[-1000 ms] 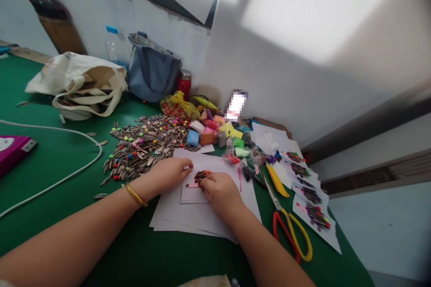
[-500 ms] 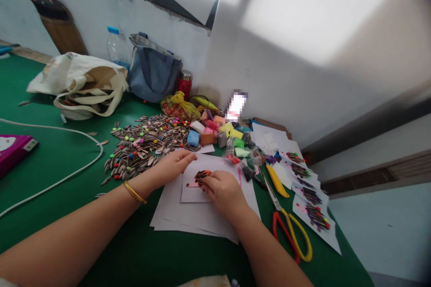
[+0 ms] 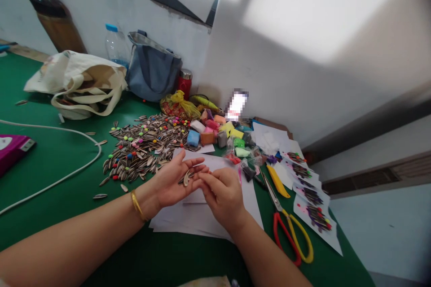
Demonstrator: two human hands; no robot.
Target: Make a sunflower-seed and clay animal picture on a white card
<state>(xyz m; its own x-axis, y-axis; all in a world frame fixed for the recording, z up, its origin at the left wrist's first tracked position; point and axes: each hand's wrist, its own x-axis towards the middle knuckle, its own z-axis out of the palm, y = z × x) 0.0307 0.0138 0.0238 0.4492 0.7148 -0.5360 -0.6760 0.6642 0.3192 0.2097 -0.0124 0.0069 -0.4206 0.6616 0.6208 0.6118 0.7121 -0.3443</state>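
My left hand (image 3: 177, 181) is turned palm up with its fingers stretched out. A few striped sunflower seeds (image 3: 186, 178) lie on that palm. My right hand (image 3: 224, 193) is closed, thumb and forefinger pinched together at the left fingertips; what sits between them, if anything, is hidden. Beneath both hands lie white paper sheets (image 3: 208, 220), with a smaller white card (image 3: 193, 197) on top, mostly covered by the hands. Left of the sheets spreads a heap of sunflower seeds (image 3: 151, 141) mixed with small coloured pieces.
Packs of coloured clay (image 3: 207, 138) lie behind the sheets. Scissors (image 3: 278, 206) and a yellow cutter (image 3: 278, 181) are on the right, beside cards decorated with seeds (image 3: 316, 217). A white cable (image 3: 84, 168) crosses the left; a blue bag (image 3: 151, 71) stands behind.
My left hand has turned palm up, showing seeds in it, over the card. My right hand has lifted off the dark, spiky figure on the card and meets the left fingers.
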